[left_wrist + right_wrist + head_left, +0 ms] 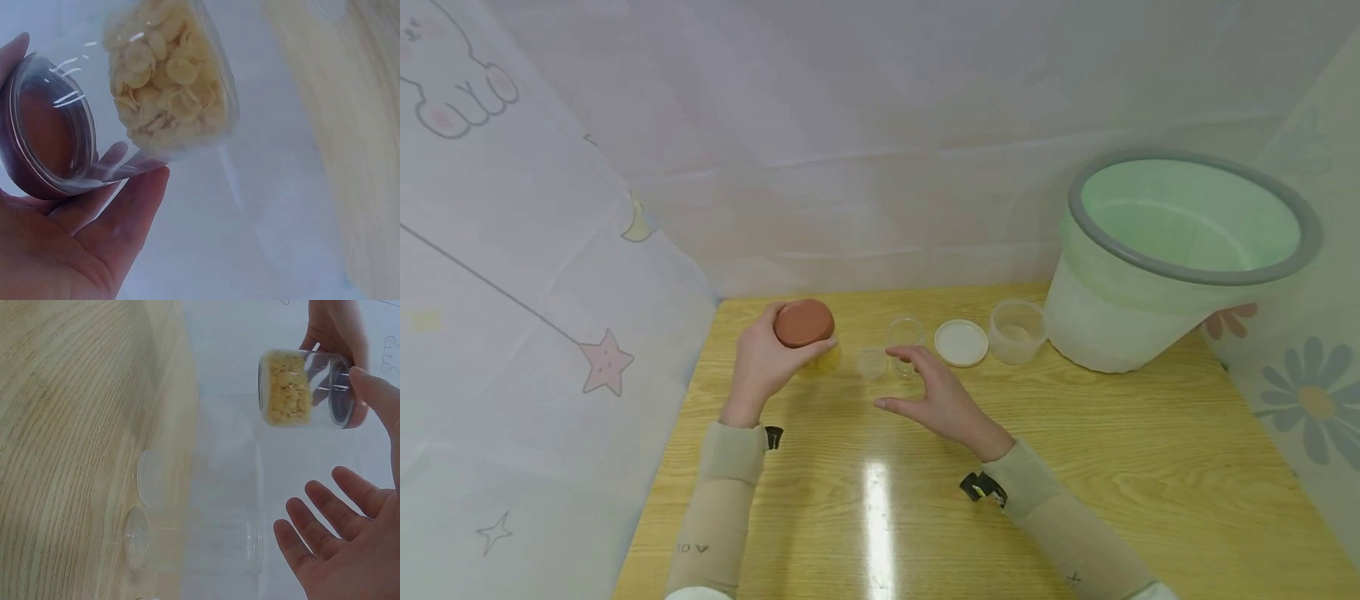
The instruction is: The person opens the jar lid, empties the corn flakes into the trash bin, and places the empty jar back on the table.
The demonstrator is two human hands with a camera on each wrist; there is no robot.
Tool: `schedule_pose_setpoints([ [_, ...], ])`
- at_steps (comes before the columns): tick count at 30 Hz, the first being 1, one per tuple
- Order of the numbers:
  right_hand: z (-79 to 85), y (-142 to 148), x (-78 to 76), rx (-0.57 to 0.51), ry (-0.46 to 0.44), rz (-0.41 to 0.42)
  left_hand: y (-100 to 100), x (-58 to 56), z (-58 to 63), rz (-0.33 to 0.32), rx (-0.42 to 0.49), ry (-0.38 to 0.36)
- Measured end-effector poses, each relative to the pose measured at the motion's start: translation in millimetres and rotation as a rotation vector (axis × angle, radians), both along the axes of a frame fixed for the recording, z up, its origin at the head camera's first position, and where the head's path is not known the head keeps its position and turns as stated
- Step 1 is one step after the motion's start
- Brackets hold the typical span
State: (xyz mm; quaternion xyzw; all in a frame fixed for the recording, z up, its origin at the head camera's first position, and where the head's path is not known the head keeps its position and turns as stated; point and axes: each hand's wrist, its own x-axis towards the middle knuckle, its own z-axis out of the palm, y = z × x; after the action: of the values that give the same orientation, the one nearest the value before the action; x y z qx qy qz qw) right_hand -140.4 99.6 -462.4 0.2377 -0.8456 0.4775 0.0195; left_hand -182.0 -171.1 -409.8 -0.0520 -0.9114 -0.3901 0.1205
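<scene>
My left hand [766, 354] grips a clear jar [100, 125] around its reddish-brown lid [805, 322]. The right wrist view shows the jar upright and raised above the table. Pale yellow curved pieces [169, 75] fill its lower part; their exact kind is unclear. My right hand [946, 402] hovers apart from the jar, thumb and fingers spread, holding nothing. Close to it, a clear, tall cup-like container [200, 540] stands on the table, partly behind the fingers in the head view. Beside that container lies a small clear disc [872, 364].
Farther right on the wooden table [820, 500] are a flat white round lid [961, 343] and a translucent tub [1017, 333]. A large pale green bin [1112, 308] with a grey rim stands at the back right. Patterned cloth walls [865, 225] border the table.
</scene>
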Motion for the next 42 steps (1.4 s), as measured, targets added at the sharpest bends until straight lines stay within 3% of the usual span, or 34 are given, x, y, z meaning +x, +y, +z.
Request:
schedule_pose_setpoints([
  [10, 0.6, 0, 0.0, -0.036, -0.005, 0.019, 24, 11.1, 18.0, -0.107, -0.002, 0.057],
  [24, 8.3, 0, 4.3, -0.169, 0.002, 0.032, 57, 26.4, 29.0, -0.258, 0.01, 0.128],
  [32, 37.7, 5, 14.0, -0.325, 0.016, 0.155, 74, 33.3, 25.9, -0.363, 0.052, 0.177],
  [36, 40.5, 9, 14.2, -0.377, -0.043, 0.194, 84, 38.6, 25.7, -0.442, 0.106, 0.184],
  [42, 40.4, 11, 12.7, -0.489, -0.079, 0.296, 95, 42.3, 26.5, -0.501, 0.151, 0.233],
])
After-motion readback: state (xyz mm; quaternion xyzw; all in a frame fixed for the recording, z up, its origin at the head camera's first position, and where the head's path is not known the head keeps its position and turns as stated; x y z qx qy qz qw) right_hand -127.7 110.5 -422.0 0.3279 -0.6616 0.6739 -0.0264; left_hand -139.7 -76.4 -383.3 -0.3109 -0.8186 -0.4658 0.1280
